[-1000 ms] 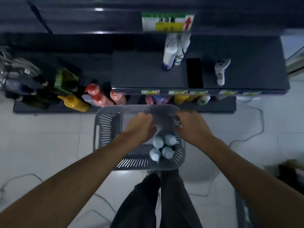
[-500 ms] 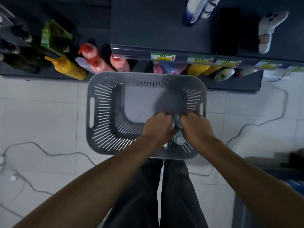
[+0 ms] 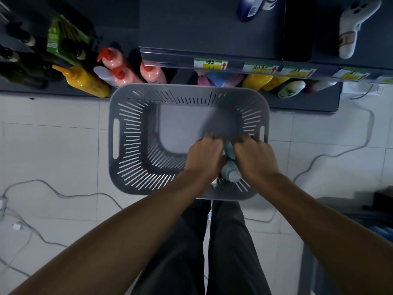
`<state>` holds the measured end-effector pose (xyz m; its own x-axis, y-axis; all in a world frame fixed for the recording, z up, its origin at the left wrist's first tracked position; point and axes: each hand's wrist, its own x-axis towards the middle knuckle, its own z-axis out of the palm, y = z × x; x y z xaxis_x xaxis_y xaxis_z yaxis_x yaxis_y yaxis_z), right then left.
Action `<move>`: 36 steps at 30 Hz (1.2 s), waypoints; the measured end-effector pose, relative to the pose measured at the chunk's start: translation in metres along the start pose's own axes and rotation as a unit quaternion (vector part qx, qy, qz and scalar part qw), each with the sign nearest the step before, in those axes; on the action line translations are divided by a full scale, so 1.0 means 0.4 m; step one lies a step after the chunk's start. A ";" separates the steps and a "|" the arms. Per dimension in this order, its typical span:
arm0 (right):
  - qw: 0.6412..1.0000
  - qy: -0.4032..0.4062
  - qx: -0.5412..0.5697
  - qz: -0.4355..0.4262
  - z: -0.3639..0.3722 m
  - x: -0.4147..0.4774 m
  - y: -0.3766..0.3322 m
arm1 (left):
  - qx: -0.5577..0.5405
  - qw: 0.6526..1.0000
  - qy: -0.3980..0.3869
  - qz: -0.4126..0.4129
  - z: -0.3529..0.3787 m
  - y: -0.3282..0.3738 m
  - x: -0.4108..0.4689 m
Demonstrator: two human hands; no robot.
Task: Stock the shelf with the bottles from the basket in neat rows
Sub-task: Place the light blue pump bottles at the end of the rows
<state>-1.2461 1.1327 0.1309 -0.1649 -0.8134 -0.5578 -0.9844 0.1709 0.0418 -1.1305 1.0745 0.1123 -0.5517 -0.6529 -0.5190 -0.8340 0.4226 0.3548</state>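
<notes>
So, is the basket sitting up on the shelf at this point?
No, the basket rests on the tiled floor in front of the shelf, with both hands reaching into it.

Both hands reached down into the near right corner of a grey slotted basket (image 3: 127, 133) that stood on the tiled floor (image 3: 53, 150) just before the dark shelf (image 3: 212, 28). The left hand (image 3: 205, 155) and right hand (image 3: 255, 158) were curled over pale blue bottles (image 3: 230, 171), only partly visible between them; whether either gripped one could not be told. Orange-capped and yellow bottles (image 3: 85, 81) stood on the lowest shelf beyond the basket.
</notes>
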 end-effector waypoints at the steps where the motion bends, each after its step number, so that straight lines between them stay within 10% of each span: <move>1: 1.000 0.005 0.003 -0.001 -0.001 0.000 0.002 | 0.004 1.000 0.001 -0.002 -0.006 0.001 0.000; 36: 0.944 0.259 0.195 0.052 -0.726 -0.382 0.270 | 0.114 0.969 0.136 0.171 -0.791 0.354 -0.247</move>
<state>-1.3448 1.1141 0.4613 -0.3677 -0.9262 -0.0831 -0.8799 0.3754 -0.2913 -1.1901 0.9998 0.4599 -0.7987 -0.5783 -0.1659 -0.6008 0.7517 0.2721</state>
